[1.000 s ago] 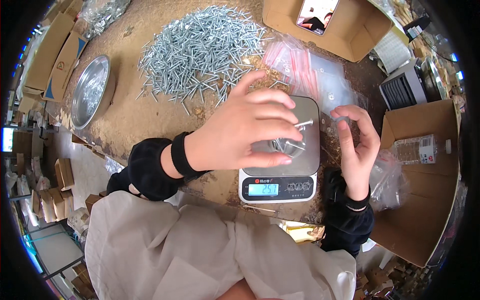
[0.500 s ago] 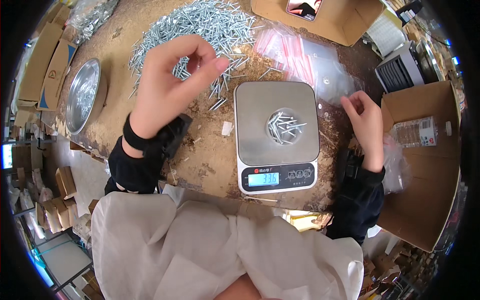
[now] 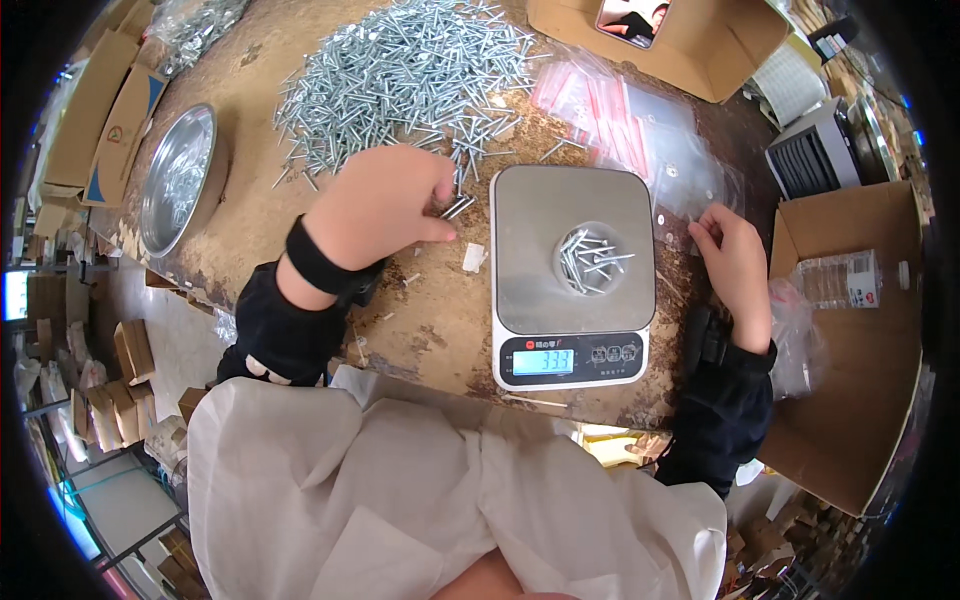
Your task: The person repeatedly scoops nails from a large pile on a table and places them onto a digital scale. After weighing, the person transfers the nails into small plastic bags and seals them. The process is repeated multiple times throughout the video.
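Observation:
At the near edge of a heap of silver screws point(image 3: 400, 90), my left hand point(image 3: 385, 205) is lowered to the table. Its thumb and curled forefinger are apart, beside a few loose screws point(image 3: 458, 208). A white kitchen scale point(image 3: 530, 250) with a steel plate and lit display stands between my hands. On the plate sits a small round clear dish point(image 3: 590, 290) with several screws in it. My right hand point(image 3: 735, 265) rests right of the scale, near the clear zip bags point(image 3: 675, 165). Its thumb and fingertips are drawn together; anything between them is hidden.
A round metal bowl point(image 3: 205, 190) with clear plastic pieces stands at left. An open cardboard box point(image 3: 830, 400) holding a plastic bottle point(image 3: 835, 280) is at right. Another cardboard box point(image 3: 700, 50) with a phone point(image 3: 632, 20) stands at the back. Paper scraps point(image 3: 474, 257) lie left of the scale.
My left hand has come down from above the table to the loose screws by the heap. The scale's readout has changed slightly. My right hand stays by the bags; the whole view has shifted a little.

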The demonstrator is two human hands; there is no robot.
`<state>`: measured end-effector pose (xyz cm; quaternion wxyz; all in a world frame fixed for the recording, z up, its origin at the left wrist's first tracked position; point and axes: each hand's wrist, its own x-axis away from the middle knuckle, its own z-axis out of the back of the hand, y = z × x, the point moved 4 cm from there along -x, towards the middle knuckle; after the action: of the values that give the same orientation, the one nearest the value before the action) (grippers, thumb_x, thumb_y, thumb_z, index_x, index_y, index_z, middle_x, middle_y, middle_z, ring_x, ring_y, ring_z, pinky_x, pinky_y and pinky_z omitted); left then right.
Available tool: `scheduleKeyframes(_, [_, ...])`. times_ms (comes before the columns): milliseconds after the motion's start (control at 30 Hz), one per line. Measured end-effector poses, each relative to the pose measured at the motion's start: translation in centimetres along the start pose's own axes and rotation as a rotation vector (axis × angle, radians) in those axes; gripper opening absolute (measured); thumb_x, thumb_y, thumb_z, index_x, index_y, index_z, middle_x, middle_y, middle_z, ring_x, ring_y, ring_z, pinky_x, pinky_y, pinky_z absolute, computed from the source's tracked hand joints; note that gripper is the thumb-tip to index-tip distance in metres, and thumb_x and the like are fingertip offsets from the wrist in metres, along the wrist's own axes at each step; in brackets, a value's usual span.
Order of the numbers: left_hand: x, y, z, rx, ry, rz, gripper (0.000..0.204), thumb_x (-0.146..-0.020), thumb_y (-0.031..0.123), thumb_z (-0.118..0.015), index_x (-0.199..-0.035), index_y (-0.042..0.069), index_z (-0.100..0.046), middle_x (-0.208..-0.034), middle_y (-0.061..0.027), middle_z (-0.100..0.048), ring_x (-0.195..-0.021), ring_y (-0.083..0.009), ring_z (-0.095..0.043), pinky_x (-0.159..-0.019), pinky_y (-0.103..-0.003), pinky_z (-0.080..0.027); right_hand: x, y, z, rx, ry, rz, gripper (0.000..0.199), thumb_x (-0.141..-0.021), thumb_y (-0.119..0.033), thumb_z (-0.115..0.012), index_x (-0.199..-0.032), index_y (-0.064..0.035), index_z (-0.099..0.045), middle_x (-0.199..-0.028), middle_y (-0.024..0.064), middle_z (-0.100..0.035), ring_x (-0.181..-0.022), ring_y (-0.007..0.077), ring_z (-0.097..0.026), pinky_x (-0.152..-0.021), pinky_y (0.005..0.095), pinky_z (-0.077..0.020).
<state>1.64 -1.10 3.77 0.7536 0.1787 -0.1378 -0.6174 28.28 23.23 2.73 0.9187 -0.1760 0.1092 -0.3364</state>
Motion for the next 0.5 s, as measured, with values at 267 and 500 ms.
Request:
scheduleKeyframes(267, [-1.2, -0.1, -1.0, -0.212, 0.203, 0.034, 0.015, -0.076, 0.015, -0.074, -0.078, 0.007, -0.062, -0.073, -0.009, -0.063, -0.072, -0.0289, -0.063, -0.063, -0.04, -0.049, 0.0, 0.1, 0.1, 0.007, 0.015, -0.016, 0.024, -0.087, -0.017, -0.068, -0.078, 0.002, -0.057, -0.066, 0.0176, -0.058, -0.061, 0.0345, -0.057, -0.057, 0.0406, -0.0428])
scheduleKeyframes(500, [-1.8, 0.0, 1.3, -0.108, 0.521, 0.032, 0.011, -0.075, 0.003, -0.068, -0.081, 0.008, -0.06, -0.076, -0.0052, -0.062, -0.064, -0.0214, -0.06, -0.059, -0.032, -0.048, 0.0, -0.9, -0.2, 0.02, -0.056, -0.042, 0.027, -0.084, -0.019, -0.072, -0.077, 0.0022, -0.056, -0.063, 0.0172, -0.055, -0.058, 0.0321, -0.055, -0.055, 0.0405, -0.0411])
